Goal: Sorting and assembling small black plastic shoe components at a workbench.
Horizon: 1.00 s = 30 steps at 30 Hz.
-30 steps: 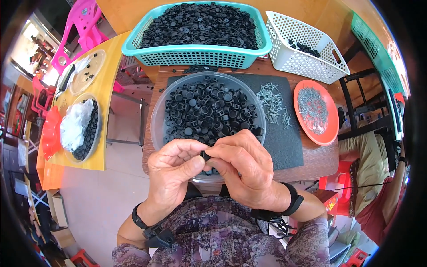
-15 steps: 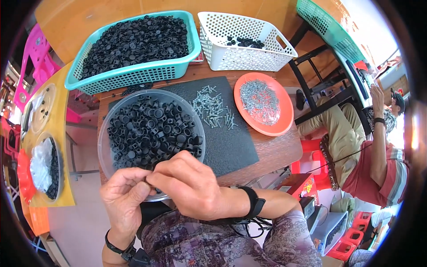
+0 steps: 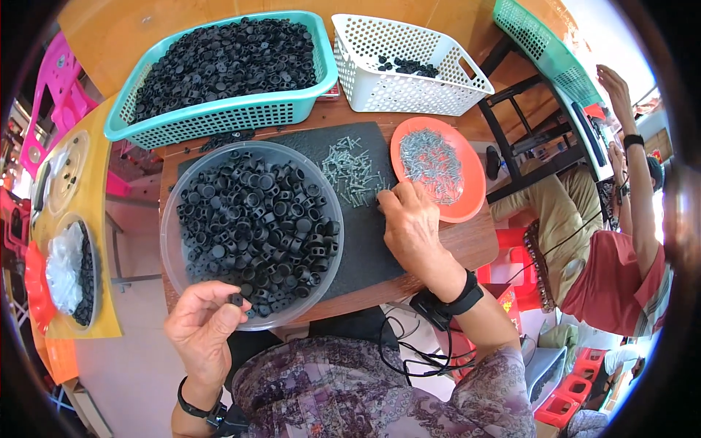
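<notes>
Between thumb and fingertips, my left hand (image 3: 203, 325) pinches a small black plastic part (image 3: 236, 298) at the near rim of a clear round tub (image 3: 337, 252). Inside that tub lie many black ring-shaped plastic caps (image 3: 255, 212). My right hand (image 3: 411, 223) reaches over a dark mat (image 3: 365, 252), its curled fingertips at the right edge of a loose pile of silver screws (image 3: 349, 169). Whatever those fingers pinch is hidden. Just right of them is an orange plate (image 3: 473, 179) holding more screws (image 3: 434, 164).
At the back stand a teal basket (image 3: 219, 120) heaped with black parts and a white perforated basket (image 3: 409, 93) with a few. A yellow table (image 3: 102, 292) is on the left. To the right, another person (image 3: 610, 285) sits beside a black metal frame (image 3: 522, 120).
My right hand has left my left hand and moved right and away from me to the screw pile. My left hand stays near the tub's rim, the black part now visible in it.
</notes>
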Available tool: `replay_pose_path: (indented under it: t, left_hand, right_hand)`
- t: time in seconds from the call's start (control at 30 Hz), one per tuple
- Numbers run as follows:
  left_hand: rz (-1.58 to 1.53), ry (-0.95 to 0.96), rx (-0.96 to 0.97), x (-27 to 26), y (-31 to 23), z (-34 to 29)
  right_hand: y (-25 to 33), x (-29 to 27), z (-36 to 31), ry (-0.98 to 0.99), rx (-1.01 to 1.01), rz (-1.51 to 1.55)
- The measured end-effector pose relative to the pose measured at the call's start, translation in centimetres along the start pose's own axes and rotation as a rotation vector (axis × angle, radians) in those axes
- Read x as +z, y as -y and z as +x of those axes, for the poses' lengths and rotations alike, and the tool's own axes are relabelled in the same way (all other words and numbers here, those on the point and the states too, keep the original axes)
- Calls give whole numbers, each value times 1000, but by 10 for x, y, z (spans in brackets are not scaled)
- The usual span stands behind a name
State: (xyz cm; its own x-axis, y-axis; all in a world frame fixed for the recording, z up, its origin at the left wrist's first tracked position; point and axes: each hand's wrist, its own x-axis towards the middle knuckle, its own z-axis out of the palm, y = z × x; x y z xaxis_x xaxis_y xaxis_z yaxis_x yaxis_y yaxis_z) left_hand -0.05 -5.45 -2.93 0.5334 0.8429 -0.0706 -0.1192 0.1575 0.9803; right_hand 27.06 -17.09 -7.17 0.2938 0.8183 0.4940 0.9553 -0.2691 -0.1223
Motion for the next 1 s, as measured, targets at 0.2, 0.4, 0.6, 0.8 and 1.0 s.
replay_pose_path:
  t: [0.2,0.4,0.6,0.8,1.0]
  left_hand:
    - [-17,-14,-23,-5,2,1]
    - [-94,21,-37,-7,-4,4]
    - [-101,20,-28,-8,-3,3]
    - [-97,50,-13,-7,-3,3]
    - [-98,32,-34,-7,-2,2]
  right_hand:
    - [-2,1,4,-18,-13,77]
    - [-7,-9,7,10,-36,113]
    - [-2,-17,6,3,11,242]
    - [6,-10,5,-20,-9,287]
    - [5,-9,5,-89,1,310]
